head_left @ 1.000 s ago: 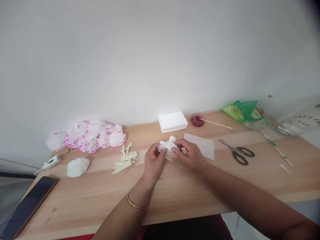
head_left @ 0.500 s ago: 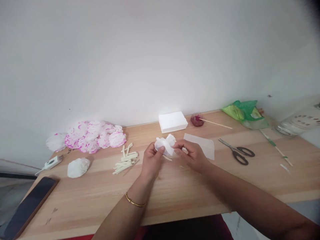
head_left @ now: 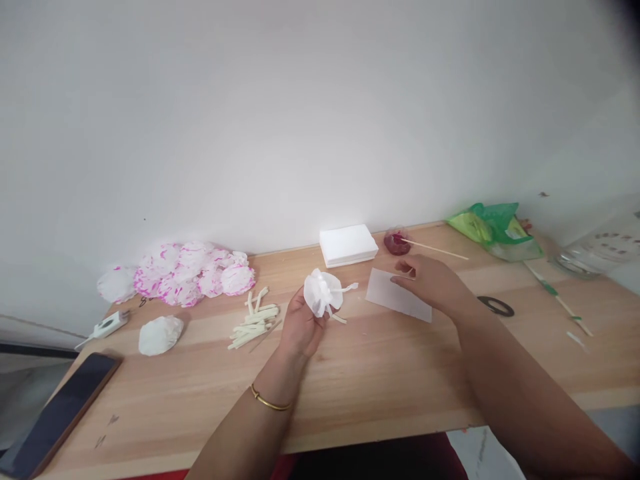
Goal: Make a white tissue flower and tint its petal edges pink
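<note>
My left hand [head_left: 301, 325] holds a round white tissue-paper flower [head_left: 320, 293], with a thin twisted end sticking out to its right. Over a flat translucent white sheet [head_left: 395, 299] hovers my right hand [head_left: 425, 275], its fingers curled and apart, with nothing visible between them. I cannot tell whether its fingertips touch the sheet. Below the flower lies one short pale strip [head_left: 339, 319]. A heap of similar pale strips [head_left: 254, 325] is left of my left hand. Scissors [head_left: 496, 306] lie behind my right forearm, mostly hidden, one black handle loop showing.
At the back stand a white paper stack [head_left: 349, 244] and a small bowl of dark red liquid [head_left: 397, 242] with a stick. Pink-tinged paper flowers [head_left: 185, 273], a white paper ball [head_left: 160, 335] and a phone [head_left: 60, 413] occupy the left. A green bag [head_left: 497, 230] lies right.
My right hand has let go of the white paper flower and moved right, over the translucent sheet and partly across the scissors. My left hand keeps the flower, now turned to face up.
</note>
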The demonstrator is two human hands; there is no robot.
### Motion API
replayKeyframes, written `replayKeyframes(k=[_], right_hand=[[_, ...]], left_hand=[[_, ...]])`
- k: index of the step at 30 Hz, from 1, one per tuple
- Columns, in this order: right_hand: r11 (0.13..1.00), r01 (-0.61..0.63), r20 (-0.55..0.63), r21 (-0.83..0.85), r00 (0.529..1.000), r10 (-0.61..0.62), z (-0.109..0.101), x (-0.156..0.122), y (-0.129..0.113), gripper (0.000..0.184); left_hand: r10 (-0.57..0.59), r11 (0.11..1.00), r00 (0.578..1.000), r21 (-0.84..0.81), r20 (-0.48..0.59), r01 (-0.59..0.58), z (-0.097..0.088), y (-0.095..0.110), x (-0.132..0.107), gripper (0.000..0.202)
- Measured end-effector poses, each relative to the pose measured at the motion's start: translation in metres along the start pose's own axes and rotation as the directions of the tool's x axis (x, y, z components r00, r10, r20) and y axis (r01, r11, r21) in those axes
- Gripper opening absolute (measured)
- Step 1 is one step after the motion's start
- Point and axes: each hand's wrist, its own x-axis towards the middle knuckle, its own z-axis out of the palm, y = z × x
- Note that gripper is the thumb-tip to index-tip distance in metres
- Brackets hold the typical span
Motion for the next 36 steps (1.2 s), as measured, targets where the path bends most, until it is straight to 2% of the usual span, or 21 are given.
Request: replayKeyframes(k=[3, 9, 15, 19, 24, 27, 30, 36], right_hand=[[0.997, 0.034, 0.082, -0.066, 0.996, -0.028, -0.001, -0.001, 0.008, 0.019], [0.982, 0.081, 0.23, -0.168, 0.972, -0.041, 0.002, 0.0, 0.015, 0.012], [0.994, 0.068, 0.222, -0.08, 0.974, -0.049, 0.003, 0.0, 0.02, 0.013], [0.985, 0.166, 0.308, -0.044, 0.94, -0.145, -0.002, -0.003, 0.018, 0.016], [0.972, 0.222, 0.291, 0.08, 0.927, -0.236, -0.018, -0.012, 0.013, 0.01], [0.941, 0.274, 0.386, 0.198, 0.861, -0.332, -0.03, -0.02, 0.007, 0.009], [0.892, 0.331, 0.435, 0.308, 0.785, -0.442, -0.035, -0.026, -0.004, 0.019], [0.784, 0.439, 0.388, 0.438, 0.695, -0.606, -0.021, -0.035, -0.039, 0.023]], left_hand=[[0.017, 1.0, 1.0, -0.02, 0.016, -0.017, 0.0, 0.001, 0.001, 0.018], [0.006, 0.998, 1.0, -0.057, -0.019, -0.007, -0.003, 0.0, 0.004, 0.018], [0.004, 0.998, 1.0, -0.063, -0.009, -0.005, -0.007, -0.001, 0.005, 0.022], [0.019, 0.998, 1.0, -0.056, -0.003, -0.019, -0.006, 0.001, 0.004, 0.025], [0.035, 0.999, 0.999, -0.028, -0.026, -0.036, -0.003, 0.004, 0.004, 0.024], [0.046, 0.998, 0.998, -0.04, -0.052, -0.049, -0.003, 0.005, 0.005, 0.025], [0.052, 0.998, 0.997, -0.04, -0.055, -0.054, -0.004, 0.004, 0.006, 0.025], [0.046, 0.998, 0.996, -0.034, -0.077, -0.048, -0.007, 0.002, 0.007, 0.027]])
